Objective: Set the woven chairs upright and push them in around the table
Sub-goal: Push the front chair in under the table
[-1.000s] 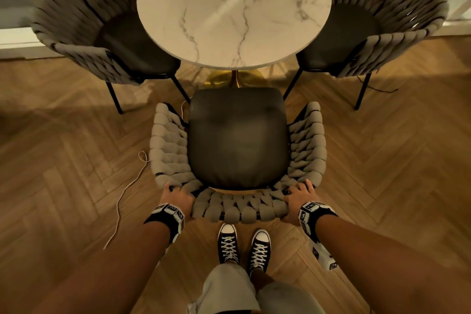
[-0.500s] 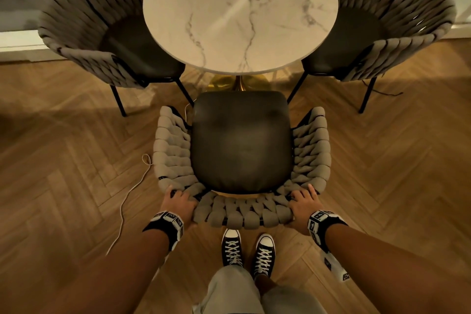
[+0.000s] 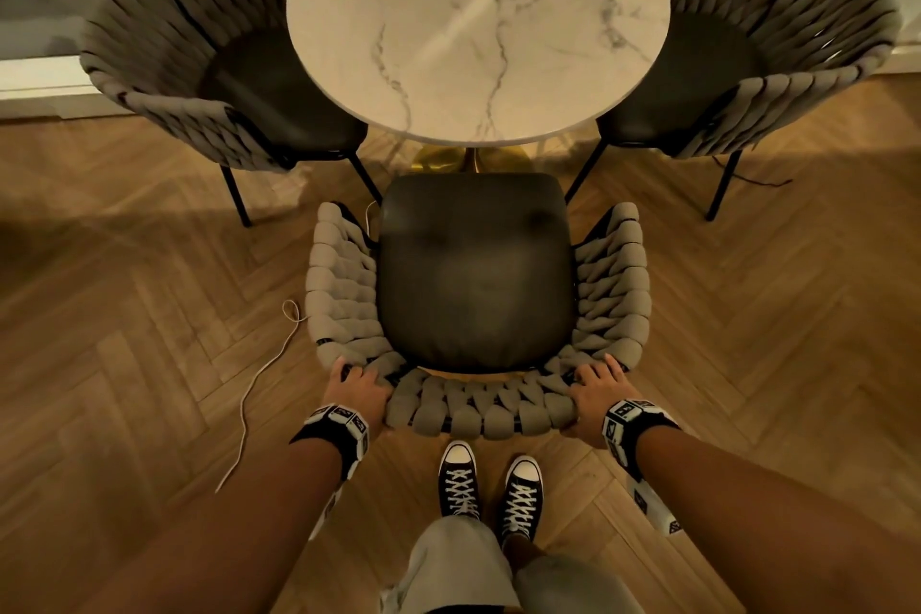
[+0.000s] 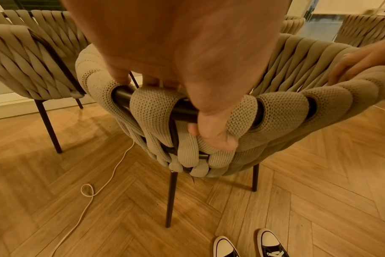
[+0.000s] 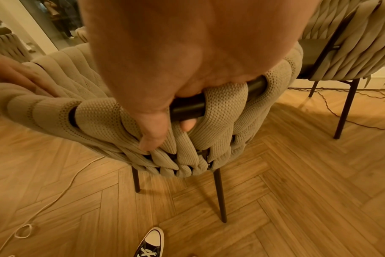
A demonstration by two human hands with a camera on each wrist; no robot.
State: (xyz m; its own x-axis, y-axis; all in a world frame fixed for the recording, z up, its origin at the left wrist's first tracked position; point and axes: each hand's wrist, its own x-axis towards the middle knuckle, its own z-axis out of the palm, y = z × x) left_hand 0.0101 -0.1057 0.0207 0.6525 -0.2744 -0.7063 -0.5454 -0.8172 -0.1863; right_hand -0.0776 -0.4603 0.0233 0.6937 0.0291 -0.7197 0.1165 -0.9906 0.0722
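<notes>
A woven beige chair (image 3: 476,294) with a dark seat cushion stands upright in front of me, its seat front just short of the round marble table (image 3: 476,25). My left hand (image 3: 356,386) grips the left of its backrest rim (image 4: 187,111), fingers over the top and thumb behind. My right hand (image 3: 595,389) grips the right of the rim (image 5: 187,107) the same way. Two more woven chairs stand upright at the table, one at the left (image 3: 199,55) and one at the right (image 3: 777,35), both with their seats partly under the tabletop.
A thin white cord (image 3: 259,384) trails over the herringbone wood floor left of the chair. A dark cable (image 3: 757,177) lies behind the right chair's leg. My sneakers (image 3: 491,489) stand right behind the backrest. A wall and window sill run behind the table.
The near chair has slid a little toward the table with both hands still holding its backrest. My feet stepped forward after it.
</notes>
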